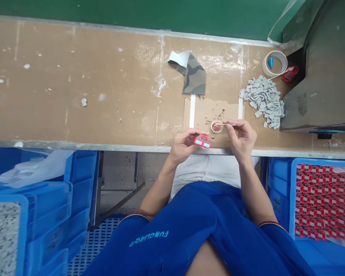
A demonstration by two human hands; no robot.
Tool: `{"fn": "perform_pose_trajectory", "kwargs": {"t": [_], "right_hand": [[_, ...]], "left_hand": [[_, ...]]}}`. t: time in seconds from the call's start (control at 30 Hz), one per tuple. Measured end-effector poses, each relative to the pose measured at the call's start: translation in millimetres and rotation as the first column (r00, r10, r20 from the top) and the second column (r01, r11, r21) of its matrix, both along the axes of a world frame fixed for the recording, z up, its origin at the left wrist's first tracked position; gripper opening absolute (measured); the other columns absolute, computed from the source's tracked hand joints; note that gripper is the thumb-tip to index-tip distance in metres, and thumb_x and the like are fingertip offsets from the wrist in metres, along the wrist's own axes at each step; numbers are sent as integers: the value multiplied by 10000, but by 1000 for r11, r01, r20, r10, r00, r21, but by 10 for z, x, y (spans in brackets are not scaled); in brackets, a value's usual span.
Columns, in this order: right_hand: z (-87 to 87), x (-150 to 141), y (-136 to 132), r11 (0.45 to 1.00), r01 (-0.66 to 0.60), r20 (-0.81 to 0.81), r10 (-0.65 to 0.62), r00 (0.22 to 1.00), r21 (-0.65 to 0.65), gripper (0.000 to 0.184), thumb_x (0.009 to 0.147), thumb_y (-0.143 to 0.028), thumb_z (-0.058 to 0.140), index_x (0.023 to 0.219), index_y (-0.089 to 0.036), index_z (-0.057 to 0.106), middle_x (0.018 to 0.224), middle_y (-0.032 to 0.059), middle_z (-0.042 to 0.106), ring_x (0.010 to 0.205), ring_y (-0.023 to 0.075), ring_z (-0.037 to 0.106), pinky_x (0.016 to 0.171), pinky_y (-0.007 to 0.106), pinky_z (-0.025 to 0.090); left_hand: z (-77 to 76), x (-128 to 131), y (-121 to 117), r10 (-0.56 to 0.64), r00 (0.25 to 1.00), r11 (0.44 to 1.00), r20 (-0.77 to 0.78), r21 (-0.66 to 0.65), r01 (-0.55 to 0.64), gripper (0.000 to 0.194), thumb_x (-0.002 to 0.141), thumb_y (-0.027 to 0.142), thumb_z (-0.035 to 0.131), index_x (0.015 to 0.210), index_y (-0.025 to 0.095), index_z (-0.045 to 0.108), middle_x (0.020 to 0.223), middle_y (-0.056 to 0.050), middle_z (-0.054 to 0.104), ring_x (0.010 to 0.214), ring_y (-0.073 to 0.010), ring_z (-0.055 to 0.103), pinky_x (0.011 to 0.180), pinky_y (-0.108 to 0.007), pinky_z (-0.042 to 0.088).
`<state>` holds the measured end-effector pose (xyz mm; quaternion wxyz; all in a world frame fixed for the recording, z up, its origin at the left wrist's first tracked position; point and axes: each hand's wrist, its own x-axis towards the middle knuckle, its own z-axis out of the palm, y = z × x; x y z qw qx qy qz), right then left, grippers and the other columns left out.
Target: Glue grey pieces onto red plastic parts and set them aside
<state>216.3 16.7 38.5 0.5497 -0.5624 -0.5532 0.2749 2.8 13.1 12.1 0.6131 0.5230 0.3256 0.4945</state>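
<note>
From the head view we see our left hand (pixel 184 145), low in the centre, its fingers clamped on a red rectangular part (pixel 202 141) with two pale blue windows. Our right hand (pixel 240 138) pinches a thin stick (pixel 228 124), fingertips together, its tip in a small round dish (pixel 216 126) on a cardboard sheet (pixel 199 113). Grey rectangular pieces (pixel 263 100) lie heaped at upper right, near a roll of tape (pixel 274 63).

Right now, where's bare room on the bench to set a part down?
Bare bench runs left of the cardboard sheet and camouflage cloth. Crowded: the right end, with gray pieces and tape roll, and the small dish between the left hand and right hand.
</note>
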Motion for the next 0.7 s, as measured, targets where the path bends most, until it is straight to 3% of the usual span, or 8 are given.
{"fn": "perform_pose_trajectory", "kwargs": {"t": [0.17,0.3,0.5,0.7], "right_hand": [[-52,-19,-53,989,69,-190,-92,978,-127,386,875,-599,790,925,-229,690,863,45,806,812,203,799,776,357,665],[73,-55,-146,992,91,-198,-108,974,-92,290,912,-511,790,930,-237,697,873,32,808,781,186,797,744,333,673],[267,-132,-377,1000,4,-29,-3,1000,17,91,968,-340,753,1029,-278,726,953,31,820,881,210,813,781,372,692],[247,-194,-378,995,-100,83,99,992,13,52,983,-304,723,1033,-287,724,976,32,832,906,218,815,794,395,695]], "left_hand": [[-25,0,-56,91,984,992,-156,106,-75,380,850,344,875,1194,224,768,1123,-108,827,994,-214,800,872,-338,647],[-26,18,-96,195,948,967,-250,212,-143,333,859,339,865,1159,227,774,1070,-88,827,974,-200,782,858,-319,620],[-5,28,-111,208,913,963,-352,238,-127,336,869,381,850,1140,203,758,1081,-99,823,961,-209,780,838,-328,616],[22,31,-108,195,912,967,-360,228,-117,303,900,427,811,1109,216,752,1070,-100,815,965,-222,773,843,-351,613]]}}
